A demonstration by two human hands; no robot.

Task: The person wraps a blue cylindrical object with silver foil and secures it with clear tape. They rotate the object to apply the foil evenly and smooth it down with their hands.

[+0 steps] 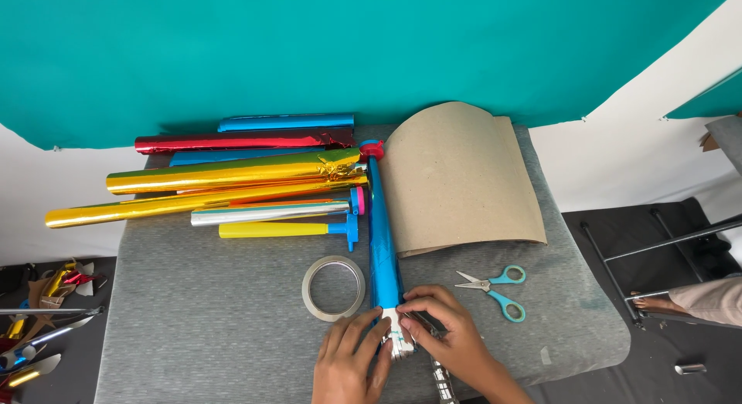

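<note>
While both hands work at the near edge of the grey tabletop (pixel 193 296), we see the left hand (pixel 352 365) and right hand (pixel 452 330) meeting on the near end of a long blue foil tube (pixel 382 249). The left hand's fingers (pixel 369 334) lie flat and spread against the tube's silver-wrapped end; the right hand's fingers (pixel 421 305) curl closed over that same end. The tube runs away from us, up to a red-pink cap (pixel 372 149) at its far end.

Just left of the tube sits a clear tape roll (pixel 333 288), close to the left hand. Blue-handled scissors (pixel 495 289) lie just right of the right hand, blades apart. A curved brown cardboard sheet (pixel 460 180) lies right of the tube, touching it along one edge.

Further left there's a pile of foil rolls: gold rolls (pixel 232 172), a red roll (pixel 239 143), a blue roll (pixel 286 122), a silver roll (pixel 270 212), and a yellow tube (pixel 274 230). Foil scraps (pixel 46 296) lie on the floor at left. Another person's foot (pixel 657 302) shows at right. No containers visible.
</note>
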